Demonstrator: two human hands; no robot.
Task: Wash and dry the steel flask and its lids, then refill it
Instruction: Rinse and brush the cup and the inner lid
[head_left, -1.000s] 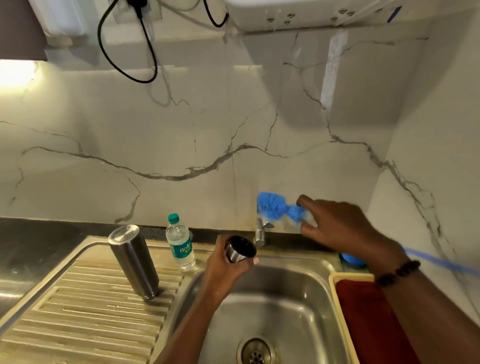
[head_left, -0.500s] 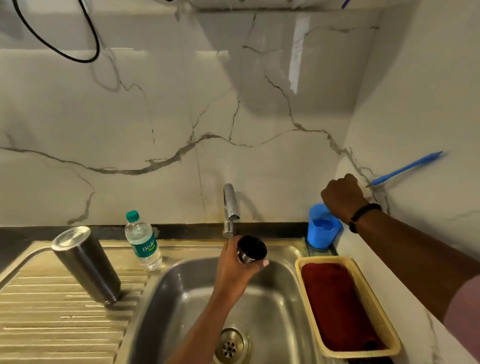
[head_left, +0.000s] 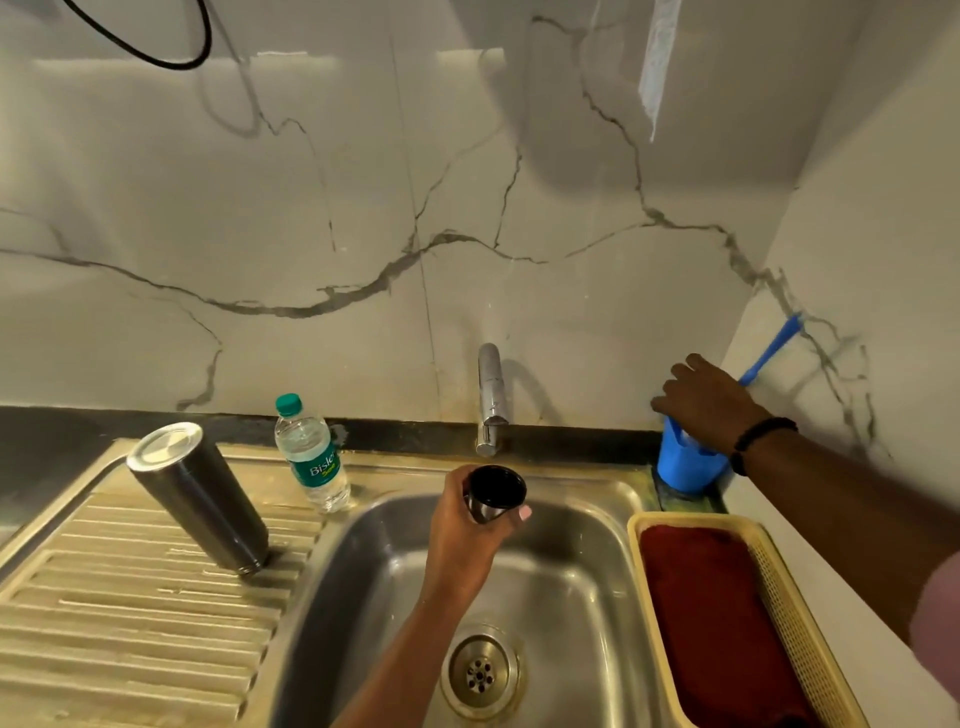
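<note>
Cup lid (head_left: 496, 492) held over the sink (head_left: 571, 597); flask (head_left: 197, 499) upturned on the drainer.

My left hand (head_left: 467, 540) fingers clamp the lid's steel wall: light, stiff, probably wet and slippery. My right hand (head_left: 706, 402) rests on the blue holder (head_left: 685, 465), fingers loosely apart.

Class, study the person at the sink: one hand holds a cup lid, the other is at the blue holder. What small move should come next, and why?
Probably the right hand lets go at the blue holder and reaches for the tap. The left hand already holds the cup lid under the spout, over the sink, and no water runs.
</note>
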